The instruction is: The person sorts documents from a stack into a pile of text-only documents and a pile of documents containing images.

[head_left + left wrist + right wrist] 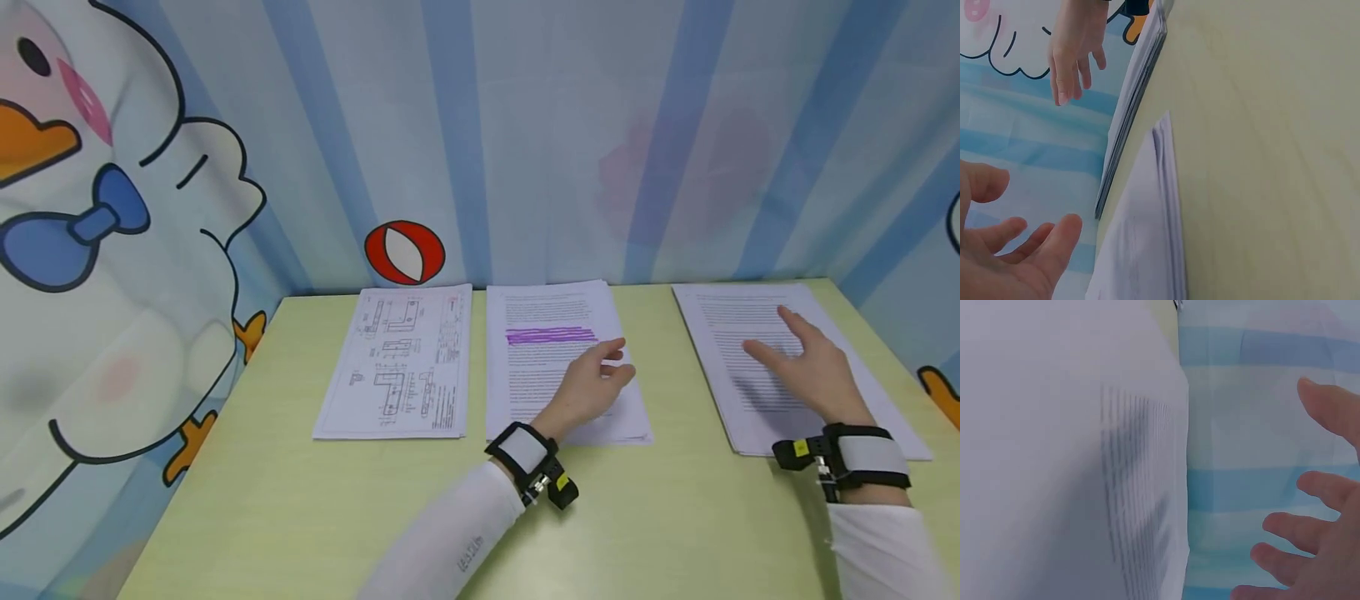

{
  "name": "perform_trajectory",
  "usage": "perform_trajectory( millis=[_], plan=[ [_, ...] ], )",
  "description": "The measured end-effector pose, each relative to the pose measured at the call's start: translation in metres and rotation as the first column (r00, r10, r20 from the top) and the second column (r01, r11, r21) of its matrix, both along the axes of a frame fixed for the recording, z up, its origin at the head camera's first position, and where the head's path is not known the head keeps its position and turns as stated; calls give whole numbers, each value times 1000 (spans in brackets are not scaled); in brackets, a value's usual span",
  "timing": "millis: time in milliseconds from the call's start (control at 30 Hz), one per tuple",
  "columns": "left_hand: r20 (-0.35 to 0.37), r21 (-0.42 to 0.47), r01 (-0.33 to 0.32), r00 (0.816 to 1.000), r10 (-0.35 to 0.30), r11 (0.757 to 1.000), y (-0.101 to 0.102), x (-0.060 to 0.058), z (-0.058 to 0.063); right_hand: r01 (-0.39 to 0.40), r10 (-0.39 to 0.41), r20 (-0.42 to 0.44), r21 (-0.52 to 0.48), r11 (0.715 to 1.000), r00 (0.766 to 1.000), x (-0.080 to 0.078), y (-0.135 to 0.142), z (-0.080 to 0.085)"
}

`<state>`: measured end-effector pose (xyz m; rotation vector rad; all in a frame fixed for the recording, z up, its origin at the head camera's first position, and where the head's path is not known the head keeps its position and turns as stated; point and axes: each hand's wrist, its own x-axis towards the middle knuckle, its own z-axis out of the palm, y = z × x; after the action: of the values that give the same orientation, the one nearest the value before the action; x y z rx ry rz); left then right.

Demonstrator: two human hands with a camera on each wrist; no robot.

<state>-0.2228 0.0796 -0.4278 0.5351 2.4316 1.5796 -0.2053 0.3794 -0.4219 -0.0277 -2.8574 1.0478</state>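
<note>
Over the middle paper stack my left hand hovers with loosely bent fingers and nothing held. That stack's top sheet is printed text with a purple highlighted band. My right hand hangs above the right paper stack, thumb and fingers spread, holding nothing. In the left wrist view, the left hand is beside a stack's edge, with the right hand farther off. The right wrist view has the spread right hand apart from the printed sheet.
A third stack, topped by a sheet of technical drawings, lies at the left of the pale yellow-green table. Behind the table hangs a blue striped curtain with cartoon figures. Both wrists wear strapped cameras.
</note>
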Motion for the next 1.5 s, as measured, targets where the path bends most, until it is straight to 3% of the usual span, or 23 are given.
perform_trajectory(
  millis=[100,267,500,600,800,967,1100,1333,1500],
  plan=[
    [40,28,26,999,-27,999,15,5,-8,38,-38,-1,63,997,999,5,19,-6],
    [141,112,5,990,-21,994,42,15,-21,146,-153,28,179,973,988,11,42,-18],
    [242,219,-41,970,-13,975,71,26,-33,221,-250,141,193,956,958,12,56,-28],
    [293,289,-79,956,-9,954,81,28,-36,230,-266,188,192,954,946,11,58,-29],
    [419,390,-171,908,-9,905,97,31,-39,242,-284,256,183,953,924,10,57,-31],
    [495,417,-217,869,-21,883,106,34,-39,263,-303,255,178,948,918,11,57,-34],
    [520,422,-230,854,-27,877,111,35,-39,268,-306,249,175,947,919,11,58,-35],
    [544,380,-250,839,3,890,115,31,-36,258,-284,252,130,957,925,12,58,-32],
    [545,362,-297,837,58,884,121,30,-34,272,-297,255,129,954,920,11,55,-30]
  ],
)
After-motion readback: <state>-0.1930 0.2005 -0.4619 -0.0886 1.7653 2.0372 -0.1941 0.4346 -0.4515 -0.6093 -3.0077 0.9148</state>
